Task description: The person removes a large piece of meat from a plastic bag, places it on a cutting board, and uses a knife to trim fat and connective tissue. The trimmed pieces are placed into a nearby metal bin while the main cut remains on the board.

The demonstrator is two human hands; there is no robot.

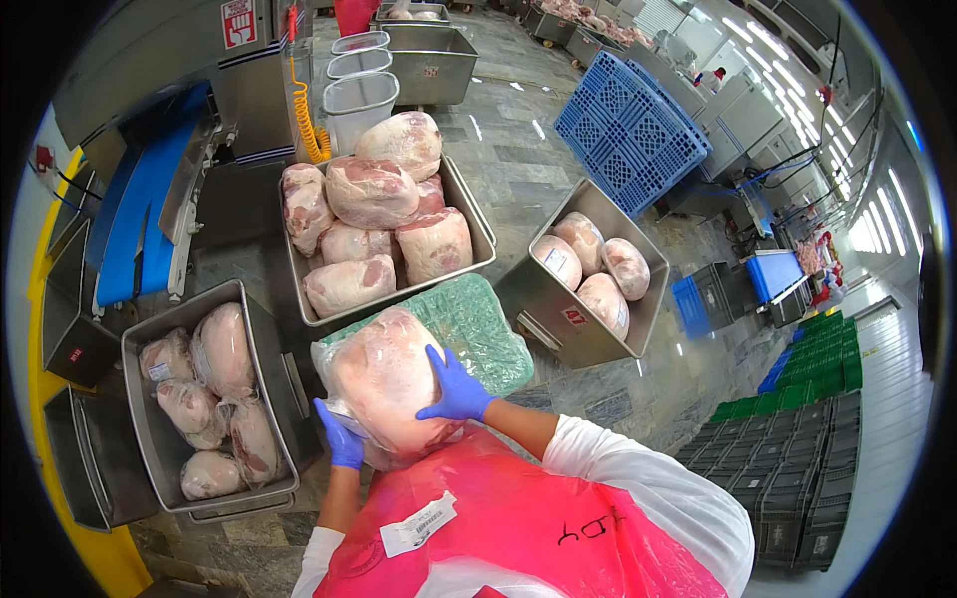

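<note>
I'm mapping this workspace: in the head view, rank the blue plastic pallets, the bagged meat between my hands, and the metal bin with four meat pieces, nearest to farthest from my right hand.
1. Bagged meat: touching the right hand, on its left.
2. Metal bin: ahead and to the right.
3. Blue plastic pallets: farthest, beyond the bin.

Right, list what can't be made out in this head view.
Head view: underside of the wrapped meat piece between left hand and right hand, hidden by its own bulk.
Head view: bottom of the central steel bin, hidden by heaped meat.
Head view: lower part of the pink apron, cut off by the lower edge.
</note>
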